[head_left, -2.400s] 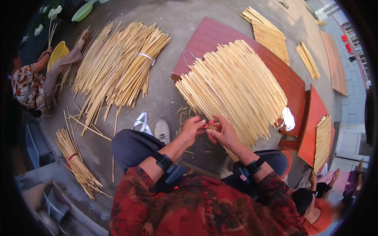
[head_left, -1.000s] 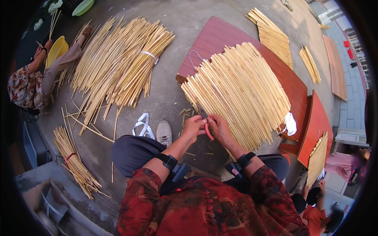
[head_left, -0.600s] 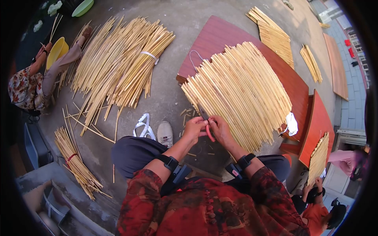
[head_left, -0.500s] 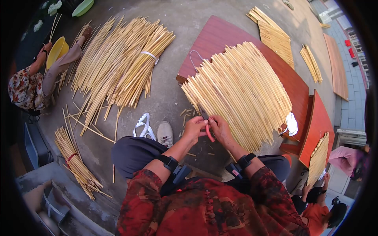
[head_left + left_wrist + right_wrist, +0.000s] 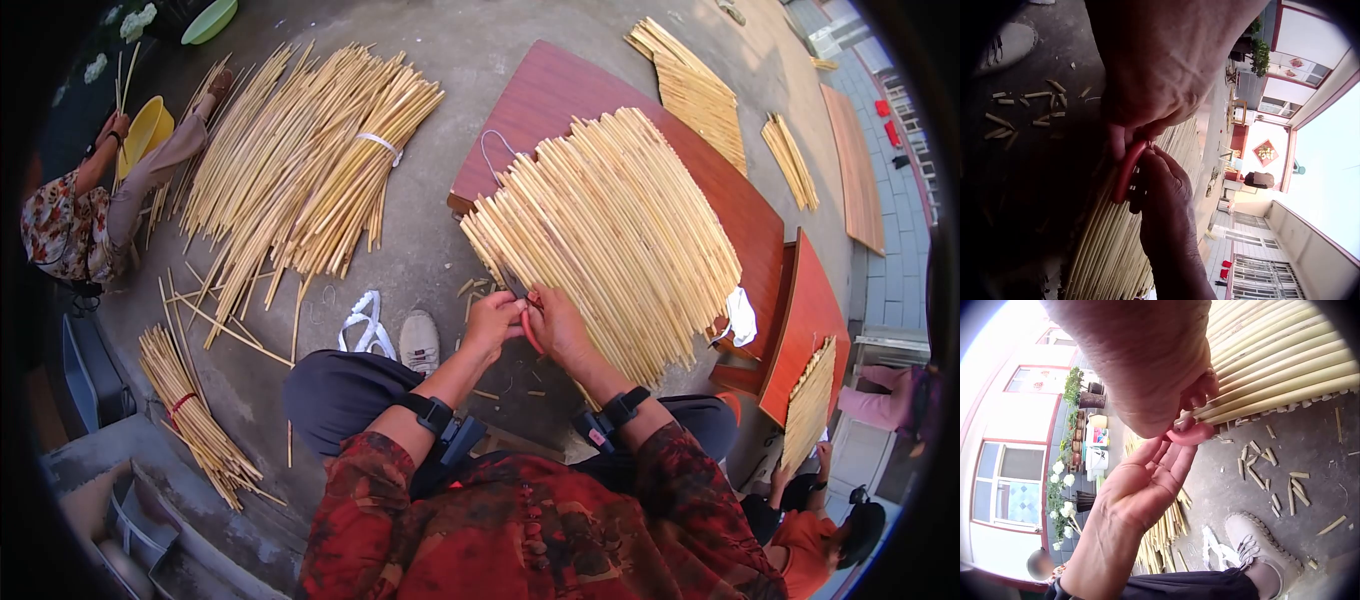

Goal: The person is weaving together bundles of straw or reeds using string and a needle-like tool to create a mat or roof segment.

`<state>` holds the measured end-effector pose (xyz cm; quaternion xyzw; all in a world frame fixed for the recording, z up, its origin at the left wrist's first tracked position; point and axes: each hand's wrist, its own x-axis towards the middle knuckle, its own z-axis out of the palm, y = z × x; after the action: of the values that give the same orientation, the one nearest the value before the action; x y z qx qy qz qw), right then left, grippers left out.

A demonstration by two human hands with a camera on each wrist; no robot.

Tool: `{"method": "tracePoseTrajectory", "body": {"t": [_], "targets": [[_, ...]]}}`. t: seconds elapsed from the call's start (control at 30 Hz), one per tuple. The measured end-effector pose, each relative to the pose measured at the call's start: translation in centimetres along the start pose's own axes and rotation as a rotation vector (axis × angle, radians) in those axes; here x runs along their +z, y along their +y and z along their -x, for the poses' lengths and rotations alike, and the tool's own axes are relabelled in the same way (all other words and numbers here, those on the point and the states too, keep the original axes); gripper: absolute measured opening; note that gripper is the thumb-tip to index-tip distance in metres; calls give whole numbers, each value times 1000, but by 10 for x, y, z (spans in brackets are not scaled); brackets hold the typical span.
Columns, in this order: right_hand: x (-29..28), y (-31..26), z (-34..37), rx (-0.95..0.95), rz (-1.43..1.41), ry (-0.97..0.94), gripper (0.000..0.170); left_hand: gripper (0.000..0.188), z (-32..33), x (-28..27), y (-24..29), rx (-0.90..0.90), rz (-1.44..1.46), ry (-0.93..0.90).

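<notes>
In the head view, a pair of red-handled pliers [image 5: 531, 333] is between my two hands, its dark jaws against the lower-left edge of a mat of pale reed stalks [image 5: 610, 230]. My right hand [image 5: 562, 326] grips a red handle, with one handle end curving out below the fingers. From the other side, my left hand [image 5: 490, 327] holds the pliers with its fingertips at the handles. The right wrist view shows the left palm turned up, its bent fingers at the red handle [image 5: 1192, 434]. Jaw tips are hidden in both wrist views.
A reddish wooden board [image 5: 530, 90] bears the mat. Big reed bundles [image 5: 310, 160] lie left, and a red-tied bundle [image 5: 190, 410] nearer. Cut reed bits [image 5: 1291, 487] litter the ground by my shoe [image 5: 419, 340]. A person [image 5: 80, 220] sits far left; another [image 5: 815, 540] is lower right.
Since 2.4 s ago, my hands have drawn closer together and the pliers' jaws now point at the mat's edge. Over the last half second, my right hand has turned slightly, covering more handle.
</notes>
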<state>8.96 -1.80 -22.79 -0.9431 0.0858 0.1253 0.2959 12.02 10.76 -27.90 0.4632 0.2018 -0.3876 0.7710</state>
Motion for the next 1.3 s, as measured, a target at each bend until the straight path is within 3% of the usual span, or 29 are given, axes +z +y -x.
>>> {"method": "tracePoseTrajectory", "body": {"t": [0.13,0.27,0.33,0.43,0.5,0.83,1.0,1.13,1.3], "targets": [[-7,-8,-1,-21,112,-69,58,16,-9,-5,-3,-28,29,18],[-10,-14,1,-87,113,-27,51,18,-10,-6,0,-28,-53,27],[-8,-13,3,-39,142,-77,63,18,-10,-7,0,-33,-74,20],[-3,-11,5,-35,187,-51,61,18,-8,-5,3,5,-154,-3],[-3,-13,5,-10,187,-47,60,16,-2,-2,11,20,-393,46],[10,-12,10,-8,197,51,59,16,-8,-12,2,104,-486,26],[10,-12,9,1,223,75,64,15,-19,-21,-3,291,-754,-10],[18,-5,6,-48,290,183,63,15,-7,-14,11,168,-534,37],[25,-1,1,-61,298,250,58,20,-18,-26,27,28,-193,282]]}}
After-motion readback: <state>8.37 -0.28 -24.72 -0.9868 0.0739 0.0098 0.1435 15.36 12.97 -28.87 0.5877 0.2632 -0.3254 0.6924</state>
